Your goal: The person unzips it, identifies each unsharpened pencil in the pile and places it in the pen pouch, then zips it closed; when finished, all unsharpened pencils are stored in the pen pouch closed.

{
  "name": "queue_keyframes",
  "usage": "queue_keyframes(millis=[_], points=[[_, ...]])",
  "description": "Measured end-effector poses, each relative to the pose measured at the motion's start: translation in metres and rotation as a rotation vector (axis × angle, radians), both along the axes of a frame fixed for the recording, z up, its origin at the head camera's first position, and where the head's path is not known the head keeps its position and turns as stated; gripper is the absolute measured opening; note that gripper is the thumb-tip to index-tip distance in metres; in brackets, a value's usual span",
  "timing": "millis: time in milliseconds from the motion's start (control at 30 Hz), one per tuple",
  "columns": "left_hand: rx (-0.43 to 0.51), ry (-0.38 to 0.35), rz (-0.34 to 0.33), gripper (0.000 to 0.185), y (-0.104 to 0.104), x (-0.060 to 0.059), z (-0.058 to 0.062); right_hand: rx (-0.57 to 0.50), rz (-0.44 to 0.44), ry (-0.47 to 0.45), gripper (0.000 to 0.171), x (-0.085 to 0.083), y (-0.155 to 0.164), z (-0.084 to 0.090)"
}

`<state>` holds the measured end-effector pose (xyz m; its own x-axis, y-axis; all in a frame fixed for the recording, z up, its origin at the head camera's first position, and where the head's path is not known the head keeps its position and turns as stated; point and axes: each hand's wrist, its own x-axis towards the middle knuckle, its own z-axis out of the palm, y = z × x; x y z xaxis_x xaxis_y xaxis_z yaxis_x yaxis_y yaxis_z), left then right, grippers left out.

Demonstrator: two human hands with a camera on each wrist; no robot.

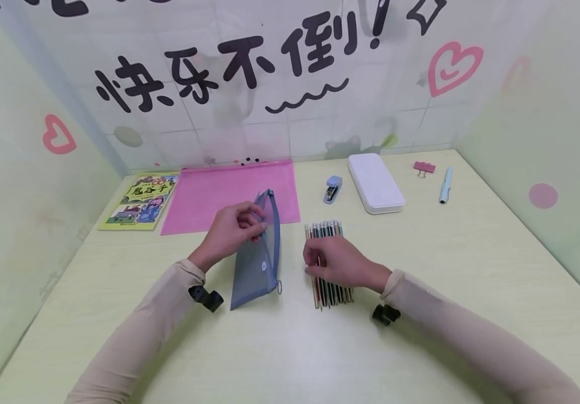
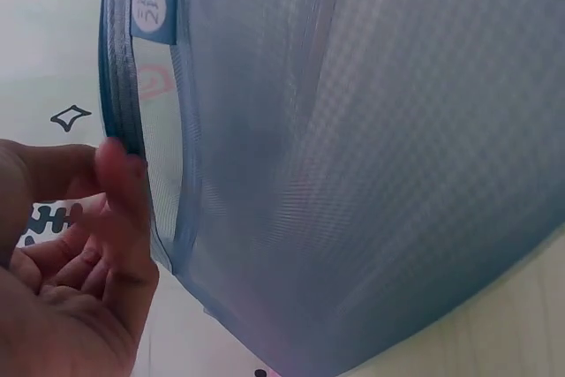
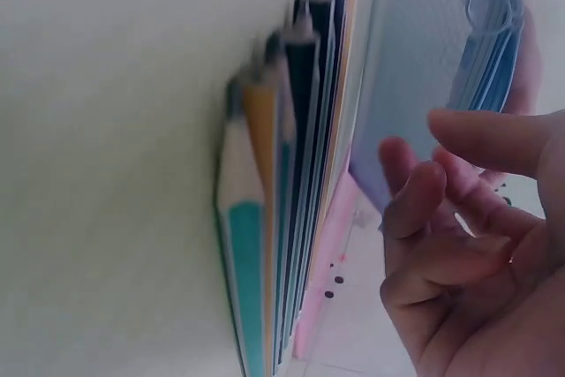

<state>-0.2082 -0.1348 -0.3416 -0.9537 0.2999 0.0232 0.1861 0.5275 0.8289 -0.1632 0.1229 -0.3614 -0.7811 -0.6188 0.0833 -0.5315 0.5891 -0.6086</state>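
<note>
Pale, faintly grained counter [image 1: 290, 359]. Far left: book [image 1: 138, 202] lying flat, cover up; just beside it, flat pink folder [image 1: 209, 202]. Right of folder, along far side: small blue stapler [image 1: 332, 189], white case [image 1: 376, 183], pink clip [image 1: 424, 168], light-blue pen [image 1: 446, 186], all apart. Mid-counter: row of pencils [image 1: 332, 294], side by side, tips toward near edge. Left of pencils: blue mesh pouch [image 1: 254, 275], raised on edge; contact with counter unclear.

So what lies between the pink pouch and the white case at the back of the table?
A light-blue stapler sits between the pink pouch and the white case, touching neither, as the head view shows.
</note>
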Motion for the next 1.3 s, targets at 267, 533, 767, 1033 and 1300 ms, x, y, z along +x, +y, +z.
queue_keyframes(millis=[267, 533, 767, 1033, 1300], points=[[-0.026, -0.001, 0.006, 0.018, -0.001, -0.001, -0.003, 0.092, -0.057, -0.036, 0.013, -0.018, 0.002, -0.005], [0.006, -0.009, -0.015, 0.018, -0.003, -0.002, -0.003, 0.117, -0.082, -0.001, 0.011, -0.024, 0.001, -0.009], [-0.004, -0.001, -0.025, 0.019, -0.003, -0.003, -0.005, 0.2, -0.141, -0.016, 0.015, -0.027, -0.01, -0.008], [-0.02, 0.009, -0.021, 0.018, -0.003, -0.004, -0.008, 0.358, -0.16, -0.031, 0.028, -0.03, -0.036, -0.003], [-0.014, 0.005, -0.024, 0.016, -0.004, -0.003, -0.009, 0.301, -0.157, -0.145, 0.046, -0.029, -0.045, -0.004]])
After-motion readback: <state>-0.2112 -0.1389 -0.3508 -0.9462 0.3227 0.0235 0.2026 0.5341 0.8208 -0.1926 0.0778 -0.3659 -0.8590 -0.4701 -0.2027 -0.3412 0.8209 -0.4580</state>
